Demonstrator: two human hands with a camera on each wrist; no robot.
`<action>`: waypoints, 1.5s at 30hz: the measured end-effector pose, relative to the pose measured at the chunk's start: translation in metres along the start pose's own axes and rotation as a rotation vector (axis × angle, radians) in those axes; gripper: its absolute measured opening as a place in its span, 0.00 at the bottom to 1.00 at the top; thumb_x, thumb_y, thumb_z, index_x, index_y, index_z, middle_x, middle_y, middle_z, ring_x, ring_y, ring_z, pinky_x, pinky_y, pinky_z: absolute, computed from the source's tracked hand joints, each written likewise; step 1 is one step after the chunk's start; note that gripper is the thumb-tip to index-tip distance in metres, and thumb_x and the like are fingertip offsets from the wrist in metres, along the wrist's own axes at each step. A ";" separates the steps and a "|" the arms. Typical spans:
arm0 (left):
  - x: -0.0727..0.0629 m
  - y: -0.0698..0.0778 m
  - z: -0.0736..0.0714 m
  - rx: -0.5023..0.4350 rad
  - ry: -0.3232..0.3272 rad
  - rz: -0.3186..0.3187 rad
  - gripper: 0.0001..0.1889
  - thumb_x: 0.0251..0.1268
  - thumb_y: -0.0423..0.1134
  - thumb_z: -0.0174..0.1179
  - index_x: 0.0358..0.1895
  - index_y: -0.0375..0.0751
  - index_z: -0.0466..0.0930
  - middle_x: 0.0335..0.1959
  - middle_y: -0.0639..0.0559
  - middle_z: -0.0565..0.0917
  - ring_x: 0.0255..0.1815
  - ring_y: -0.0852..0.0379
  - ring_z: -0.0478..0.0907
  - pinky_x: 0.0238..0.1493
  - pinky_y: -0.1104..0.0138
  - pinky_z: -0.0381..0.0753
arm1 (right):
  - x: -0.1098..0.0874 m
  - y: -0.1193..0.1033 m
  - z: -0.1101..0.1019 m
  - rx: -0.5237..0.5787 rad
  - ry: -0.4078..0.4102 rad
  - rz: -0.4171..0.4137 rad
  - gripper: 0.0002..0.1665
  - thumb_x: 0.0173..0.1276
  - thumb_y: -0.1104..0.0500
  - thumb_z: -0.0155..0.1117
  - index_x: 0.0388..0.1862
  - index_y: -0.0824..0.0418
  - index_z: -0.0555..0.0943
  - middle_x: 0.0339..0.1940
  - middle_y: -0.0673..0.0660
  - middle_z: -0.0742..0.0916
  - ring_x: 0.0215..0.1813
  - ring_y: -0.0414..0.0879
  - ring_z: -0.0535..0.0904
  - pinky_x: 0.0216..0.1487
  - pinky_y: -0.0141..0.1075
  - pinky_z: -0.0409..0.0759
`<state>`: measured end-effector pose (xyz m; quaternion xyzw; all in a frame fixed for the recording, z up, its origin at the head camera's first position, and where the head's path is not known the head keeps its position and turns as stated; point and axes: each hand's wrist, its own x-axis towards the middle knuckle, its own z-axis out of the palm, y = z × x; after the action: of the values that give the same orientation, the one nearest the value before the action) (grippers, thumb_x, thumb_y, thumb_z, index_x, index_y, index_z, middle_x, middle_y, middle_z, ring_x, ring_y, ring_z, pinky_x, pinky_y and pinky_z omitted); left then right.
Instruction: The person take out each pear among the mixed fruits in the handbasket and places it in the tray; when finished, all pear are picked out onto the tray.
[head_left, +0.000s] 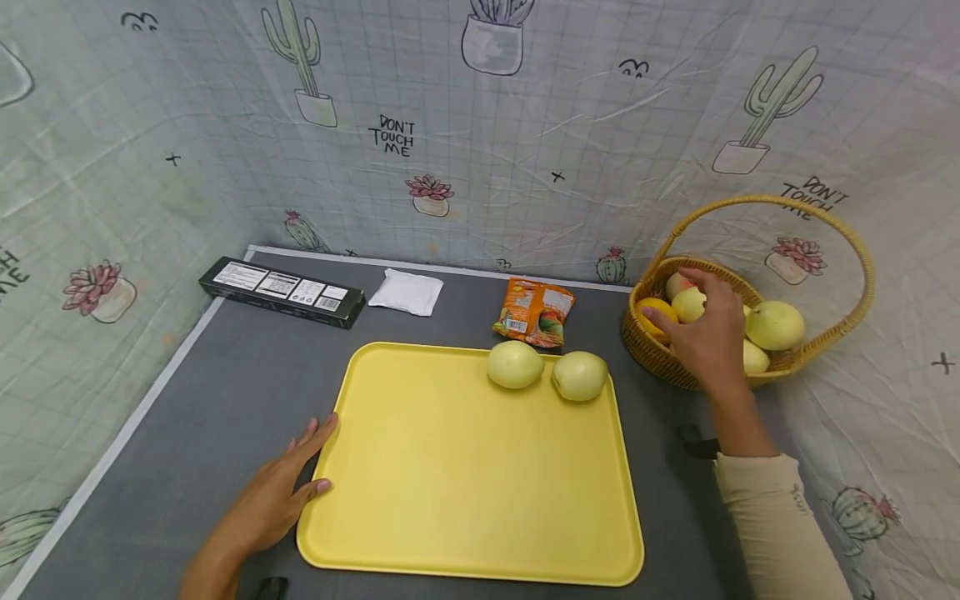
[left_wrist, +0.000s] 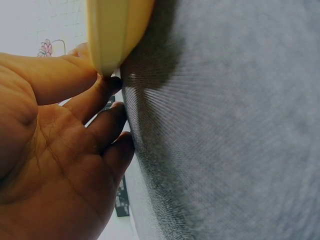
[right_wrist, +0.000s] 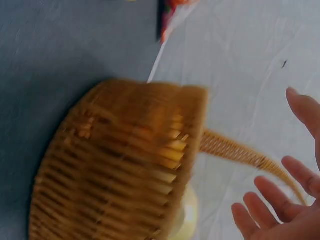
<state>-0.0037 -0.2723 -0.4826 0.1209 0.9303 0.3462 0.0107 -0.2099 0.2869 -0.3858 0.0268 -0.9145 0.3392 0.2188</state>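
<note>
In the head view, my left hand (head_left: 273,496) rests at the left edge of a yellow tray (head_left: 465,475), thumb and forefinger touching its rim. The left wrist view shows that thumb against the tray's edge (left_wrist: 112,35), the other fingers extended beside it. My right hand (head_left: 712,333) reaches over a wicker basket (head_left: 660,358), holding nothing; its fingers are spread in the right wrist view. In the basket lie pale green fruits (head_left: 776,325), an orange fruit (head_left: 651,317) and a reddish one (head_left: 677,285), partly hidden by the hand. Two pale green fruits (head_left: 515,365) sit at the tray's far right corner.
An orange snack packet (head_left: 534,312) lies just behind the tray. Further left are a white packet (head_left: 407,292) and a long black box (head_left: 281,292). The basket's tall handle (head_left: 862,250) arches up at the right, near the patterned cloth (head_left: 555,142) around the grey table.
</note>
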 end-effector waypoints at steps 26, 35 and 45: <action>-0.001 0.004 -0.001 0.003 -0.020 -0.058 0.48 0.66 0.35 0.71 0.87 0.50 0.56 0.85 0.38 0.63 0.83 0.77 0.44 0.73 0.95 0.34 | 0.025 0.047 -0.006 -0.140 -0.076 0.195 0.46 0.71 0.51 0.76 0.82 0.62 0.67 0.76 0.75 0.73 0.79 0.75 0.59 0.80 0.68 0.55; -0.001 0.008 -0.003 -0.002 -0.050 -0.112 0.48 0.66 0.35 0.71 0.87 0.52 0.55 0.86 0.39 0.61 0.87 0.47 0.56 0.79 0.88 0.35 | 0.033 0.059 0.000 -0.206 -0.144 0.153 0.41 0.74 0.52 0.73 0.79 0.67 0.70 0.74 0.79 0.73 0.78 0.79 0.59 0.81 0.70 0.53; -0.001 0.005 -0.002 -0.004 -0.021 -0.060 0.48 0.67 0.35 0.71 0.87 0.51 0.56 0.85 0.39 0.63 0.77 0.85 0.41 0.72 0.95 0.34 | 0.034 0.067 0.002 -0.231 -0.166 0.128 0.34 0.75 0.58 0.70 0.74 0.71 0.72 0.68 0.82 0.73 0.73 0.80 0.61 0.75 0.70 0.57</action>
<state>-0.0020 -0.2701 -0.4775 0.0967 0.9326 0.3464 0.0310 -0.2549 0.3406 -0.4138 -0.0292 -0.9622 0.2418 0.1221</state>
